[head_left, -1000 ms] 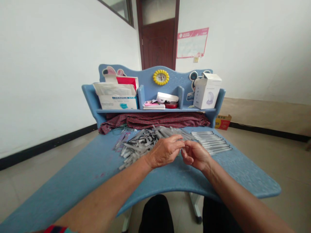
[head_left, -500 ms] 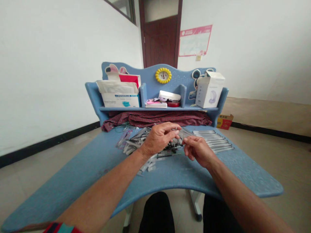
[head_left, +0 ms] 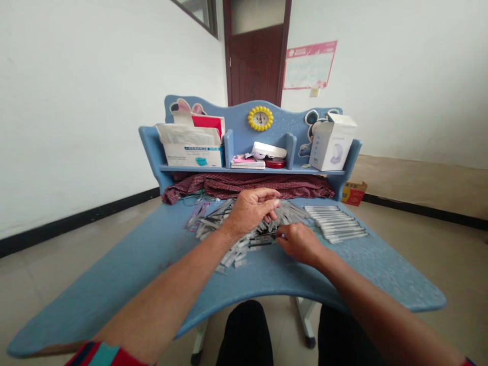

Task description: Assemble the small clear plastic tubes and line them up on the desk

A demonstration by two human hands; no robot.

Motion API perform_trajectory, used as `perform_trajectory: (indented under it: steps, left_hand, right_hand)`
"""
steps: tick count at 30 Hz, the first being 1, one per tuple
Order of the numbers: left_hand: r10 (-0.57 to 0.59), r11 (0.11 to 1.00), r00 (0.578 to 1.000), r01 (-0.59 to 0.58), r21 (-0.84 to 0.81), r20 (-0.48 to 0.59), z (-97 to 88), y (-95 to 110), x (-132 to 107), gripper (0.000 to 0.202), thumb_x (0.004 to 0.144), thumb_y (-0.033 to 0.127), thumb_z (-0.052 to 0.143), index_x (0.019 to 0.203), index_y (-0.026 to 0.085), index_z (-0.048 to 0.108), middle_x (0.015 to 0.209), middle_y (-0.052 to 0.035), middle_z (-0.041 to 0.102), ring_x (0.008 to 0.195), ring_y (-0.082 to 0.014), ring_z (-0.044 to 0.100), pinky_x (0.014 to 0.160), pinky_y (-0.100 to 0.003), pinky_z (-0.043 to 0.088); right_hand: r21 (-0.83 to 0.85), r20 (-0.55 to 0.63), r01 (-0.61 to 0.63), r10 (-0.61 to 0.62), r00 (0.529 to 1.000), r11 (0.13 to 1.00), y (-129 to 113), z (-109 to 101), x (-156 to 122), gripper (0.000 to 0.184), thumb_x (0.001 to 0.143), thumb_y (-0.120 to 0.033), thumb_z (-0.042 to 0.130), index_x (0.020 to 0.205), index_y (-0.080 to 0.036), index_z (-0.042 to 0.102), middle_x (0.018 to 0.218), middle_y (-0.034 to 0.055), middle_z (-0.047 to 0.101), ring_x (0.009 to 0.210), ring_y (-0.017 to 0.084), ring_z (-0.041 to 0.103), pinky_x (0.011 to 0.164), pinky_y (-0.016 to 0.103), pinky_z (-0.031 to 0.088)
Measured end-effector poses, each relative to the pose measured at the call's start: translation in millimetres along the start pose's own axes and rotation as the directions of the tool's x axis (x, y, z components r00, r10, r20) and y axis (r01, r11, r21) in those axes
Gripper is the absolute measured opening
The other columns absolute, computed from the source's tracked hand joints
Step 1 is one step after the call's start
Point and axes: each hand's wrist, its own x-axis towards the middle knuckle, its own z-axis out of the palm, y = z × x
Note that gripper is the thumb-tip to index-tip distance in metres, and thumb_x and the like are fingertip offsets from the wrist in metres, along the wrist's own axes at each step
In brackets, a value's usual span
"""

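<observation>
My left hand [head_left: 253, 208] hovers over a loose pile of clear and whitish plastic pieces [head_left: 238, 251], thumb and fingers brought together. Whatever it pinches is too faint to make out. Lower and to its right, my right hand [head_left: 299, 244] is closed at the near right side of the pile, beside thin black pieces [head_left: 263, 240]. Its fingertips are partly hidden, so any small piece in them cannot be told. Slim clear pens with dark ends [head_left: 339, 223] lie side by side in a row to the right of my right hand.
The blue desk [head_left: 125, 284] has a curved front edge. Behind the pile lies a bunched checked cloth [head_left: 247, 186]. A shelf above holds a mask box [head_left: 194, 155], booklets [head_left: 247, 163], a red round tin [head_left: 275, 162] and a white box [head_left: 332, 145]. A yellow clock [head_left: 260, 118] is mounted there.
My right hand has moved left and down to the black pieces in the pile. My left hand has barely shifted, and the whole view has swung slightly.
</observation>
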Motion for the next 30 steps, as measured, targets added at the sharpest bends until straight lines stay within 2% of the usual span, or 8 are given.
perform_trajectory:
  steps: [3, 10, 17, 19, 21, 24, 27, 30]
  left_hand:
    - [-0.023, 0.999, 0.999, 0.022, 0.023, 0.023, 0.8, -3, 0, 0.023, 0.071, 0.024, 0.061, 0.089, 0.009, 0.064, 0.061, -0.0021, 0.066, 0.048, -0.0107, 0.059, 0.043, -0.018, 0.045]
    - [-0.037, 0.997, 0.998, 0.034, 0.063, 0.05, 1.7, -5, 1, 0.019, 0.071, 0.022, 0.061, 0.084, 0.01, 0.065, 0.052, 0.0006, 0.062, 0.045, -0.0102, 0.057, 0.043, -0.018, 0.045]
    - [-0.035, 0.997, 0.995, 0.028, 0.076, 0.092, 2.3, -6, 0, 0.016, 0.071, 0.02, 0.061, 0.083, 0.01, 0.065, 0.048, 0.0022, 0.059, 0.041, -0.0085, 0.053, 0.042, -0.017, 0.044]
    - [-0.032, 0.997, 0.995, 0.026, 0.075, 0.089, 2.2, -6, 0, 0.016, 0.072, 0.019, 0.061, 0.084, 0.009, 0.065, 0.047, 0.0022, 0.059, 0.042, -0.0085, 0.054, 0.042, -0.017, 0.044]
    - [-0.03, 0.997, 0.996, 0.024, 0.071, 0.081, 2.4, -5, -1, 0.016, 0.072, 0.019, 0.061, 0.084, 0.009, 0.065, 0.046, 0.0025, 0.058, 0.041, -0.0084, 0.054, 0.042, -0.017, 0.044]
    - [-0.046, 0.997, 0.994, 0.039, 0.073, 0.097, 4.2, -4, -3, 0.014, 0.073, 0.019, 0.06, 0.082, 0.009, 0.065, 0.045, 0.0027, 0.057, 0.04, -0.0083, 0.054, 0.041, -0.016, 0.043]
    - [-0.075, 0.995, 0.99, 0.067, 0.074, 0.118, 7.7, -3, -5, 0.015, 0.073, 0.02, 0.061, 0.083, 0.009, 0.064, 0.045, 0.0026, 0.057, 0.039, -0.0084, 0.054, 0.04, -0.016, 0.042]
    - [-0.083, 0.995, 0.986, 0.074, 0.072, 0.141, 10.9, -4, -7, 0.016, 0.073, 0.02, 0.061, 0.084, 0.009, 0.064, 0.045, 0.0028, 0.056, 0.039, -0.0082, 0.054, 0.04, -0.016, 0.041]
  right_hand:
    - [-0.112, 0.049, -0.004, 0.009, 0.999, 0.994, -6, 0, 4, 0.026, 0.082, -0.027, 0.046, 0.089, -0.016, 0.069, 0.084, 0.0159, 0.07, 0.08, 0.027, 0.066, 0.068, 0.033, 0.045]
    - [-0.101, 0.074, 0.015, -0.007, 0.997, 0.995, -9, 4, 15, 0.029, 0.082, -0.021, 0.043, 0.091, -0.013, 0.069, 0.087, 0.0204, 0.069, 0.083, 0.03, 0.065, 0.071, 0.038, 0.046]
    - [-0.006, 0.03, 0.023, -0.023, 0.999, 1.0, -1, 3, 25, 0.02, 0.073, -0.019, 0.053, 0.085, -0.017, 0.069, 0.08, 0.0123, 0.069, 0.074, 0.024, 0.065, 0.063, 0.031, 0.045]
    - [0.177, -0.014, 0.025, -0.023, 1.0, 0.984, 5, -1, 24, 0.017, 0.074, -0.02, 0.051, 0.076, -0.017, 0.067, 0.069, 0.0077, 0.068, 0.062, 0.019, 0.062, 0.054, 0.027, 0.043]
    - [0.554, -0.052, 0.007, 0.027, 0.998, 0.833, 12, -7, 21, 0.014, 0.074, -0.023, 0.051, 0.07, -0.017, 0.063, 0.055, 0.0023, 0.062, 0.043, 0.012, 0.053, 0.042, 0.023, 0.037]
    - [0.955, -0.08, 0.038, 0.132, 0.988, 0.293, 19, -16, 14, 0.014, 0.071, -0.03, 0.06, 0.07, -0.016, 0.059, 0.045, -0.0027, 0.057, 0.029, 0.007, 0.039, 0.032, 0.019, 0.026]
    - [0.99, -0.107, 0.12, 0.171, 0.979, -0.07, 19, -24, 9, 0.021, 0.067, -0.033, 0.068, 0.077, -0.017, 0.059, 0.04, -0.0045, 0.055, 0.027, 0.006, 0.036, 0.029, 0.016, 0.022]
    - [0.968, -0.12, 0.154, 0.169, 0.978, -0.199, 14, -26, 5, 0.024, 0.067, -0.033, 0.071, 0.082, -0.018, 0.059, 0.037, -0.0056, 0.053, 0.025, 0.006, 0.034, 0.028, 0.016, 0.021]
